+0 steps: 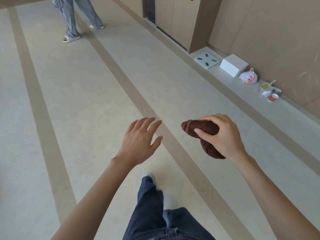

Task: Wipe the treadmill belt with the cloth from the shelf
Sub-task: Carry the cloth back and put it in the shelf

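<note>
Right hand (223, 135): grip curled round the bunched brown cloth (202, 129), held above the floor (86, 101), near right. Left hand (138, 141): grip wide, empty. Treadmill not in view. Risks: the cloth's lower fold hangs outside the grip and may slip; a person (74, 19) far left may obstruct passage.

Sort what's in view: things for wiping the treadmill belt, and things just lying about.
For the job: bunched dark-brown cloth, gripped by the right hand; left hand, open and empty. No treadmill in view.

Lying about, along the wall: pale square bathroom scale, white rectangular box, knotted plastic bag, red paper cup.
</note>
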A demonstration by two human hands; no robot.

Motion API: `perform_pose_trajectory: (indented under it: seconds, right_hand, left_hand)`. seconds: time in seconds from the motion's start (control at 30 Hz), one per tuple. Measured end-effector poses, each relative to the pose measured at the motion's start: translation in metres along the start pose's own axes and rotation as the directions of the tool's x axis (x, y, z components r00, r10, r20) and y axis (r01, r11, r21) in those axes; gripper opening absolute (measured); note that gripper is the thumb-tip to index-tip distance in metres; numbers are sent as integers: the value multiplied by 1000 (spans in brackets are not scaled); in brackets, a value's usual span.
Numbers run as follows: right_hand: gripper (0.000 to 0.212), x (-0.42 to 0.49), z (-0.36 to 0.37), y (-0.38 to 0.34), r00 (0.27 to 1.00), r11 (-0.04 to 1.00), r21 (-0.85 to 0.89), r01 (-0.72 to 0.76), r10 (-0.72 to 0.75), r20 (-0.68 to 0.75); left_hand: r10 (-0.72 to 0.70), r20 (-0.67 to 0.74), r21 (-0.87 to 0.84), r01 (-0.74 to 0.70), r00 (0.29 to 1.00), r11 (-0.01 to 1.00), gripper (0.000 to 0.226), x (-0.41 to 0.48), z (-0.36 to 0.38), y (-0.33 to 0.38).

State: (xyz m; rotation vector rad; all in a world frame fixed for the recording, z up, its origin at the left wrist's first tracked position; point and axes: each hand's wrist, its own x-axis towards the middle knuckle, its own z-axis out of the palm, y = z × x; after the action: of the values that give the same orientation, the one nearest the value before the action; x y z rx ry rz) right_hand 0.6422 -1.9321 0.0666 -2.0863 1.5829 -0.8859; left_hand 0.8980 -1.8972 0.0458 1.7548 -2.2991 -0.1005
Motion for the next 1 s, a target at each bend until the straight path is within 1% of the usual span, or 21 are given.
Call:
perform_pose_trajectory:
  seconds: [0.2,0.33,0.43,0.5,0.57,0.7,0.87,1.0]
  right_hand:
    - [25,104,30,15,1000,1000,3,-2,2,-10]
    - [24,191,40,10,999,1000,-6,-14,13,-37]
    - [29,245,51,7,997,1000,-11,-12,11,-83]
    - [30,273,61,11,996,1000,9,-26,26,-87]
    - [29,293,70,19,995,998,23,-52,54,-86]
    - [24,336,84,42,993,995,20,-100,101,-63]
    - [24,407,92,82,995,995,28,-100,101,-19]
    - [25,478,87,117,996,995,38,-88,89,-26]
  left_hand:
    - [18,18,18,-19,1000,1000,53,95,12,-62]
    - [71,5,27,-71,997,997,53,175,1,-103]
    - [121,-7,48,-120,993,992,52,230,-3,-130]
    - [124,-4,46,-123,992,991,53,263,-2,-147]
    - [115,10,33,-116,993,993,53,286,1,-158]
    - [143,52,27,-145,988,989,54,329,19,-177]
    - [101,92,12,-102,991,995,55,401,43,-193]
    - [95,80,18,-97,992,995,54,472,50,-195]
